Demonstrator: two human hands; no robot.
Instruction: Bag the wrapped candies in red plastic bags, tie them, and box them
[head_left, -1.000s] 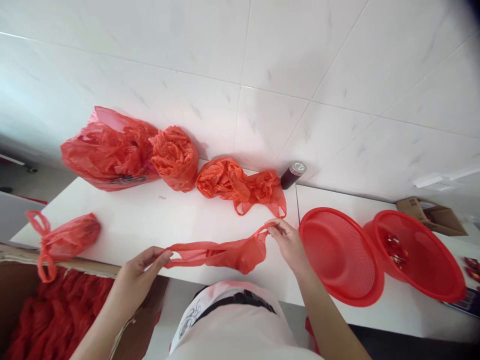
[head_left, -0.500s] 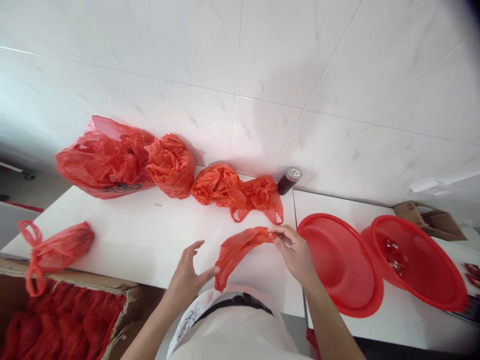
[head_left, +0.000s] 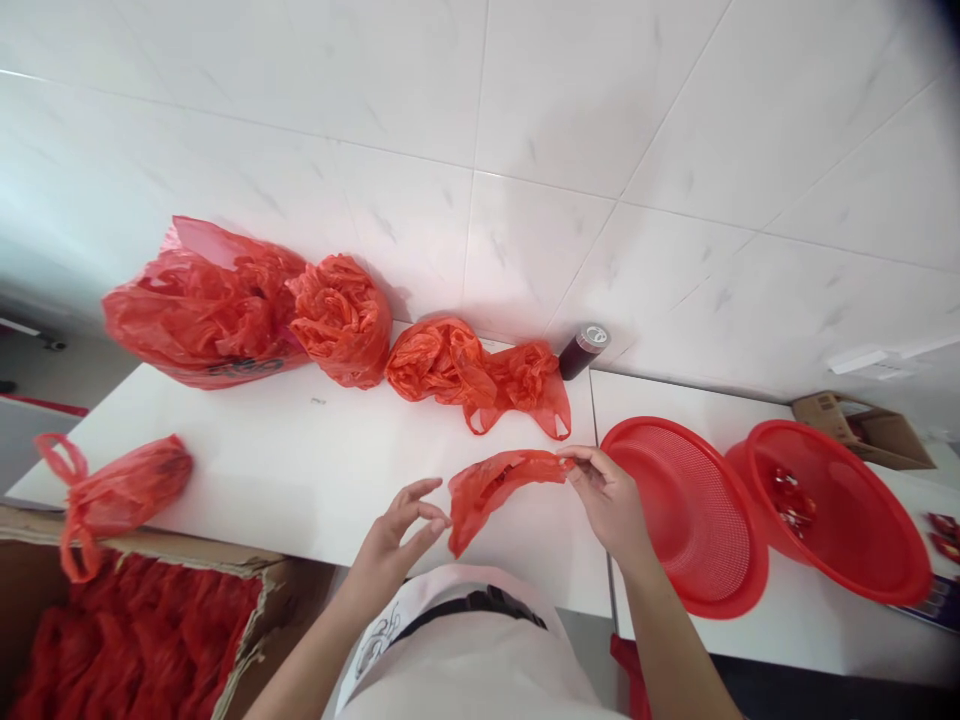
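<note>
Left hand (head_left: 391, 545) opened, red bag (head_left: 499, 485) slackened

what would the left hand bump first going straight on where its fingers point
Most likely the red bag pinched at its far end by the right hand. The left hand points at the bag's loose end; they look very close, perhaps touching, but depth is unclear.

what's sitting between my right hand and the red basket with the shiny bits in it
In the head view, a perforated red basket sits between your right hand and the basket holding the shiny bits.
</note>
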